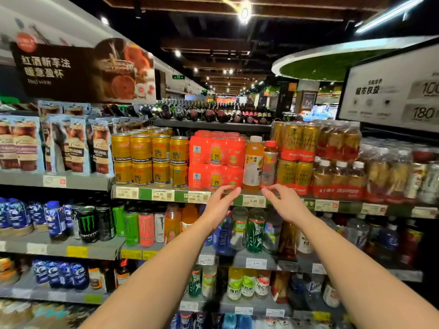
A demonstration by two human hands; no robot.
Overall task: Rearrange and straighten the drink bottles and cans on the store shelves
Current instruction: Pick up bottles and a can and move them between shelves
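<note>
An orange drink bottle [253, 162] with a white cap stands on the upper shelf [237, 198], next to a slimmer red-capped bottle [269, 162]. My left hand [219, 205] is raised just below and left of the orange bottle, fingers loosely bent, holding nothing. My right hand [283, 201] hovers just below the red-capped bottle, fingers also relaxed and empty. Neither hand touches a bottle. Red shrink-wrapped can packs [216, 160] sit left of the bottles, with stacked gold cans [152, 157] further left.
Gold can packs [297, 157] and wrapped bottle packs [339, 167] fill the shelf to the right. The shelf below holds energy drink cans [88, 224] and assorted bottles [254, 231]. Pouch packs [76, 148] hang at upper left. A sign [392, 91] stands at right.
</note>
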